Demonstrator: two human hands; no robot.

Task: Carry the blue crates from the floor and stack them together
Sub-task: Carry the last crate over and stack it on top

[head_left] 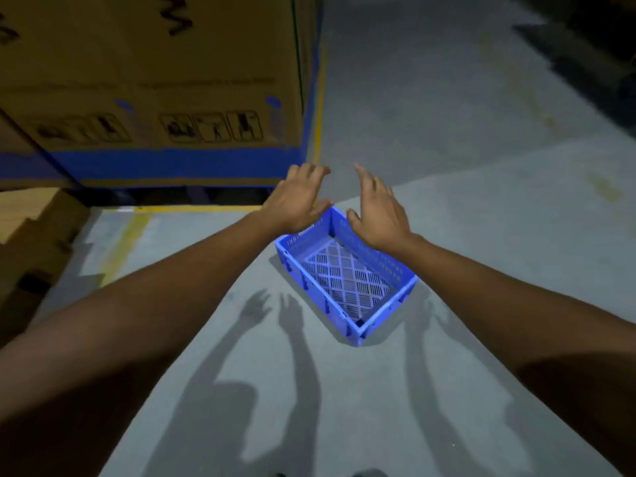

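Note:
One blue plastic crate (347, 280) lies on the grey floor in the middle of the view, empty, with a slatted bottom, set at an angle. My left hand (297, 199) hovers above its far left corner with fingers spread and straight. My right hand (377, 211) hovers above the far right side, fingers also straight and apart. Neither hand touches the crate; both arms cast shadows on the floor in front of it.
A large cardboard box (155, 91) with a blue band stands at the left, close behind the crate. Smaller cartons (31, 235) sit at the far left. A yellow floor line (320, 98) runs along the box. Dark shapes fill the upper right.

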